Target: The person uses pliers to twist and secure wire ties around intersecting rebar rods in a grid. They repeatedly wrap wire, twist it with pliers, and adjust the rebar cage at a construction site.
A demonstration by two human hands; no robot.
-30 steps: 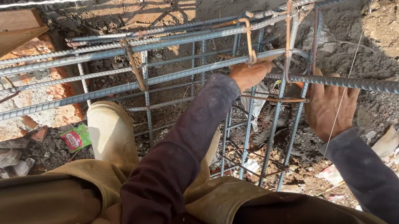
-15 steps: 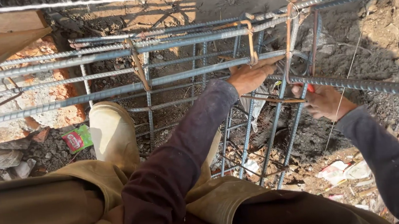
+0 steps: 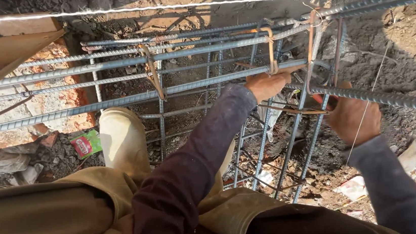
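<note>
Dirt pit, rebar cage [image 3: 174, 87], both hands beneath top bar

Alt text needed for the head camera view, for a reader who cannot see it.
Seen from above, a person's left hand and right hand reach into a rebar cage over a dirt trench; the right hand's fingers curl around a ribbed bar. A brick wall stands at left.

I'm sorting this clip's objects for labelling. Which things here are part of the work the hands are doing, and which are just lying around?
In the work:
- left hand on the steel bar cage
- right hand under a ribbed bar
- rusty bar loop
- thin wire

Lying about:
- red-and-green wrapper
- bricks
- wooden board
- white string
- paper scraps
</note>
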